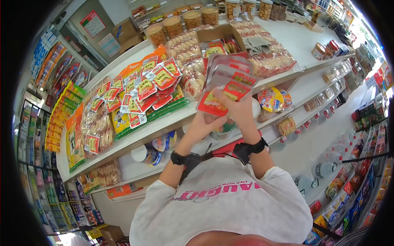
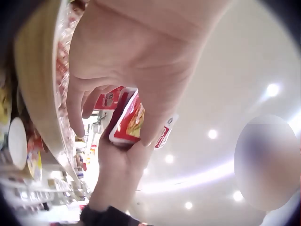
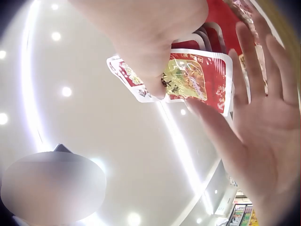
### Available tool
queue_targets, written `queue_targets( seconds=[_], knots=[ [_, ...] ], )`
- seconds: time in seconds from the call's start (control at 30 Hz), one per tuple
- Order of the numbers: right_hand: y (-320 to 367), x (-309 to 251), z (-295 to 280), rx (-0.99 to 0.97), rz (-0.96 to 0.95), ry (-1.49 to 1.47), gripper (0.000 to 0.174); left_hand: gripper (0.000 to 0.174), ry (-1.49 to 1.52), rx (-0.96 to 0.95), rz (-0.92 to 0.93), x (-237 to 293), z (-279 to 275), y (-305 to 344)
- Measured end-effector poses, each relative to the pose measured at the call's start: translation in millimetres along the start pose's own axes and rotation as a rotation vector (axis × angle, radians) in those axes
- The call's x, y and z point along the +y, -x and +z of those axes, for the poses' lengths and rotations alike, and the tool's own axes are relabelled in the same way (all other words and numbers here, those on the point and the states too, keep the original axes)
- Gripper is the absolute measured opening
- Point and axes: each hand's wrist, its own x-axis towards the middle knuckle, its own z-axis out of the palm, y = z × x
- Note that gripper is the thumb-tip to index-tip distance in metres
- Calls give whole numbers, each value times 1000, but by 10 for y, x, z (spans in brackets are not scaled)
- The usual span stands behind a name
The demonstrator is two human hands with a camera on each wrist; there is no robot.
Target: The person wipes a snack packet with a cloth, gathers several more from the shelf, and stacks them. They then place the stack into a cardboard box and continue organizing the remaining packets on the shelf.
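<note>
A fanned stack of red snack packets is held over the front edge of the counter. My right hand grips it, with the thumb pressed on the front packet. In the right wrist view, this packet shows a food picture and a pale border. Below the stack is my left hand. Its fingers are straight and spread beside the packets, and the thumb lies at the lower edge of the front one. More red packets lie in a loose pile on the counter, left of my hands.
An open cardboard box of packets stands on the counter behind the stack, between bagged round crackers. Tubs of biscuits line the back. Under the counter edge, shelves hold instant noodle cups. Stocked shelves stand on both sides.
</note>
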Motion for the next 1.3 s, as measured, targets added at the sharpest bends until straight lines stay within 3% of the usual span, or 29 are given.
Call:
queue_targets(
  seconds=[0.03, 0.13, 0.17, 0.33, 0.43, 0.5, 0.57, 0.77, 0.87, 0.97, 1.07, 1.17, 1.3],
  knots=[
    [22, 11, 51, -46, 41, -3, 70, 55, 147, 71, -10, -106, -81, 34],
    [53, 109, 161, -109, 89, 8, 76, 45, 236, 193, 20, -94, -148, 77],
    [62, 122, 199, -122, 106, -5, 77, 38, 197, 266, 117, -85, -111, 102],
    [47, 231, 278, -234, 174, -6, 74, 33, 73, 380, 170, 11, -193, 220],
    [112, 255, 280, -244, 150, -58, 42, 32, 43, 403, 180, 28, -210, 245],
    [116, 231, 276, -219, 138, -104, 35, 28, 8, 413, 175, 50, -196, 242],
    [64, 196, 259, -184, 148, -132, 52, 22, -55, 409, 158, 107, -160, 231],
    [68, 398, 121, -55, 36, -186, 26, 25, -101, 357, 115, 58, -148, 117],
    [66, 315, 131, 38, -10, -235, 24, 31, -104, 343, 136, 65, -87, 47],
    [-4, 219, 107, 146, 41, -306, 26, 41, -127, 281, 111, 146, -49, -13],
    [-62, 281, 34, 228, -63, -189, 32, 47, -144, 216, 90, 179, -70, -58],
    [-158, 158, -51, 281, -55, -280, 38, 40, -240, 162, 196, 136, -194, -76],
    [-403, -39, -203, 347, -134, -267, 40, 42, -261, 243, 163, 152, -522, -215]
  ],
)
